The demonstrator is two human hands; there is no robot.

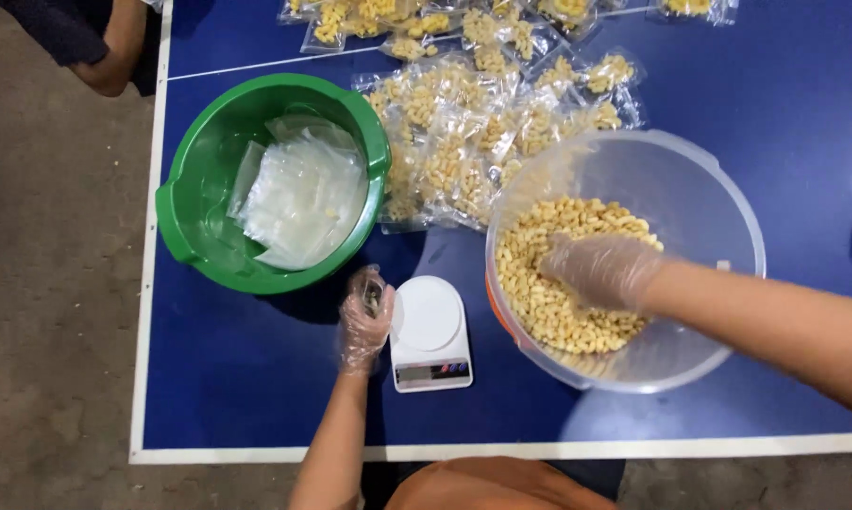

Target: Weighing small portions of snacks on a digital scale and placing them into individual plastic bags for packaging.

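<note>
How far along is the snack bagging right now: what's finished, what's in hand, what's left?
Done: a heap of filled bags lies at the far side of the blue table. In hand: the right hand is down in the clear tub of snacks; the left hand holds a small clear bag beside the white scale, whose pan is bare. Left: many snacks in the tub and a stack of empty bags in the green basin.

Blue table (256, 378): bowls (190, 217), scale (430, 335), packets (463, 142).

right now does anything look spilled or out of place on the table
Nothing stands out. The yellow snack pieces sit inside the clear bucket, the empty bags lie in the green basin, and the filled packets are heaped together.
</note>
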